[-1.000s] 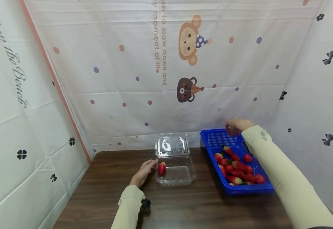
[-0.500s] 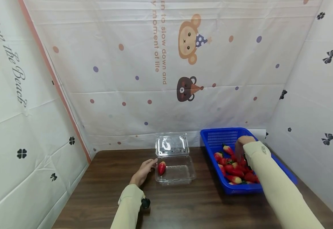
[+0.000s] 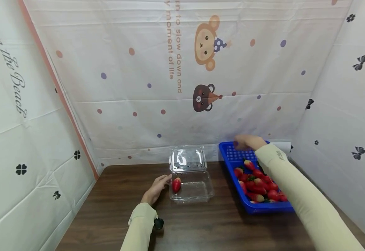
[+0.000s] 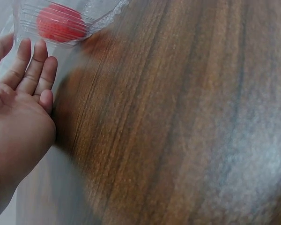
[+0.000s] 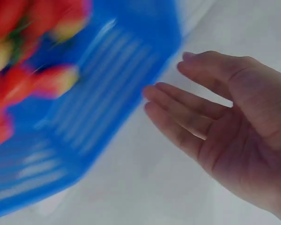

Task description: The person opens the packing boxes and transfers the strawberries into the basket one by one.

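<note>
My left hand [image 3: 158, 188] touches the left side of a clear plastic clamshell box [image 3: 198, 193], fingers extended in the left wrist view. One strawberry [image 3: 176, 185] lies in the box's left end; its lid [image 3: 187, 158] stands raised. My right hand [image 3: 248, 142] is over the far rim of a blue plastic basket [image 3: 254, 209], blurred in the head view. Nothing shows between its fingers [image 5: 178, 126] in the right wrist view, where they are loosely bent and spread beside the basket wall. A pile of strawberries [image 3: 257, 188] lies in the basket, partly hidden by my right sleeve.
Both containers stand on a dark wooden table [image 3: 119, 209], the basket to the right of the box. White printed cloth [image 3: 132, 132] hangs behind and at both sides. A white roll [image 3: 281, 146] lies behind the basket.
My right hand went down among the strawberries, then rose and moved left to the basket's far rim. Some strawberries in the pile shifted. My left hand and the box stayed put.
</note>
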Demonstrator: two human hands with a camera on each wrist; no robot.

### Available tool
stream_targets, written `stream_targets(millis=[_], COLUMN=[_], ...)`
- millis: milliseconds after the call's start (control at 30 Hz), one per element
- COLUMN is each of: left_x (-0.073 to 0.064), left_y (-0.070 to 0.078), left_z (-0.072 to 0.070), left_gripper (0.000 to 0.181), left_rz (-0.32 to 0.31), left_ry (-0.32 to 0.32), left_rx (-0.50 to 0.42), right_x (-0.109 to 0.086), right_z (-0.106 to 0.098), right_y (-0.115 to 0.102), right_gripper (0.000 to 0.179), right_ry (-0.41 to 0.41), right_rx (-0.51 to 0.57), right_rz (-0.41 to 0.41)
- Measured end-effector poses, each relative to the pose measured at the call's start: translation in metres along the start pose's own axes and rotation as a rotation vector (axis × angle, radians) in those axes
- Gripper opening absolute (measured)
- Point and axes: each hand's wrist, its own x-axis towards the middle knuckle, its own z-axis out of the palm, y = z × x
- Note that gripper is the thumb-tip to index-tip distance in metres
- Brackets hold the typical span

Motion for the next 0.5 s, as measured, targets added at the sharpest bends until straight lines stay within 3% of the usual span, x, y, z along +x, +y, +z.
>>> stream_targets(millis=[100,233,367,500], left_x=[0.001,0.001,0.001,0.003], left_y=[0.000,-0.001,-0.002,-0.004], left_z=[-0.001,-0.002,-0.002,0.000], left_gripper=[0.038,0.037,0.036,0.035], left_rz=[-0.001,-0.002,0.011,0.036], left_ry=[0.004,-0.006,-0.017,-0.012], left_rx=[-0.002,0.002,0.007,-0.007], right_x=[0.023,0.045,0.060,0.068], right_z=[-0.006,0.010,0.043,0.078], right_y=[-0.043,-0.102,-0.148,-0.173], right_gripper=[0.028,0.029,0.027,0.023], right_ry=[0.090,0.091,0.016,-0.058], right_rx=[-0.077,-0.127,-0.183,-0.239], right_rz=[-0.213,-0.389,-0.476,-0.498])
